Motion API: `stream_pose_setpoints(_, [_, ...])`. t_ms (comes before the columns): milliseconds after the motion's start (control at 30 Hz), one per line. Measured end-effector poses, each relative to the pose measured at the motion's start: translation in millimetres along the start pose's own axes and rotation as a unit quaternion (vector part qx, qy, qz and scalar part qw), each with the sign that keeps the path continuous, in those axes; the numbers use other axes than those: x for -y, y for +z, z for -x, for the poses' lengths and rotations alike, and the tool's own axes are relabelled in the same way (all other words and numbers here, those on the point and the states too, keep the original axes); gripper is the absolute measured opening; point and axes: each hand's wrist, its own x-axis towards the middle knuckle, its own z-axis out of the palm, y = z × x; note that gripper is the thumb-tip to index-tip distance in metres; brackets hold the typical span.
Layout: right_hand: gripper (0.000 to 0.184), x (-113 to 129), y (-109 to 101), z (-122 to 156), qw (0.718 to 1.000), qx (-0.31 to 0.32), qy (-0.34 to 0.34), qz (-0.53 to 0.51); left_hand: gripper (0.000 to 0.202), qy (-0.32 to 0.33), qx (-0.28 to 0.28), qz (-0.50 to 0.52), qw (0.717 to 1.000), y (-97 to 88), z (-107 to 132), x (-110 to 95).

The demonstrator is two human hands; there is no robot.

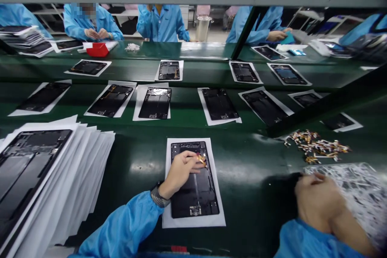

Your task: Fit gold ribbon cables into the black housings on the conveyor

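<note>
A black tablet back frame [198,193] lies on a white sheet [193,219] on the green bench in front of me. My left hand [179,171] rests on its upper part, fingers pinched on a small gold flex part [201,159]. My right hand [316,197] is curled at the left edge of a clear tray of small parts [359,189]; whether it holds anything is hidden.
A fanned stack of white sheets topped by a tablet frame [33,161] fills the left. Loose gold flex parts [317,147] lie at the right. Several tablet frames on sheets [155,102] ride the green belts beyond. People in blue coats [161,22] work across the line.
</note>
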Motion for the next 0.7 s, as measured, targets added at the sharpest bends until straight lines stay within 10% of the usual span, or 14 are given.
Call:
stream_pose_setpoints(133, [0.036, 40, -8, 45, 0.991, 0.122, 0.0, -0.064, 0.043, 0.003, -0.007, 0.027, 1.0, 0.9, 1, -1])
stream_pose_setpoints(300, [0.036, 120, -5, 117, 0.869, 0.357, -0.031, -0.34, 0.049, 0.025, 0.012, 0.034, 0.999, 6.4, 9, 0])
stream_pose_setpoints(700, [0.027, 126, 4, 121, 0.854, 0.392, -0.087, -0.33, 0.042, 0.052, 0.071, -0.025, 0.996, 5.2, 14, -4])
